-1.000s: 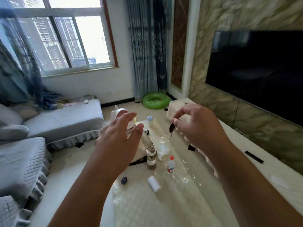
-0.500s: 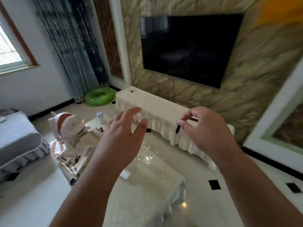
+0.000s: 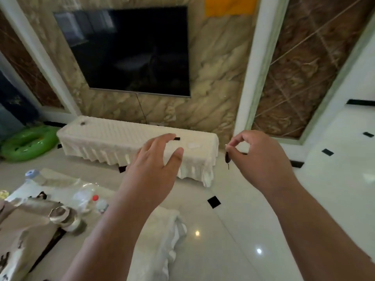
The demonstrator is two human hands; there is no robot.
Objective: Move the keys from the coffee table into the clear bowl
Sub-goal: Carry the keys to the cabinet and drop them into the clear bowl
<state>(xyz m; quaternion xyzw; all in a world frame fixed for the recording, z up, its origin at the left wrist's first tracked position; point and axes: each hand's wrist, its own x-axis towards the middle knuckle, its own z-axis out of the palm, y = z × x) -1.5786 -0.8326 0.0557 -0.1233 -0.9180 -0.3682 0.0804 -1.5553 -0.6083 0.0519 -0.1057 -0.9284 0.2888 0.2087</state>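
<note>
My right hand (image 3: 261,157) pinches the keys (image 3: 227,159) between thumb and fingertips; a dark key head and a thin metal blade hang below the fingers, over the floor. My left hand (image 3: 156,165) is held up in front of me with fingers spread and nothing in it. The clear bowl (image 3: 194,145) shows as a faint glassy shape on the right end of the white-covered TV bench (image 3: 105,138), just beyond my left hand. The coffee table (image 3: 154,240) lies low at the lower left, under my left forearm.
A large dark TV (image 3: 129,51) hangs on the marble wall above the bench. Small bottles (image 3: 99,203) and crumpled wrappings (image 3: 30,220) crowd the coffee table's left part. A green swim ring (image 3: 28,142) lies on the floor at left. Glossy white tiles (image 3: 253,230) spread to the right.
The view has swung right, from the window and sofa to the TV wall and bench. My right hand keeps its pinch on the keys; the left hand stays open.
</note>
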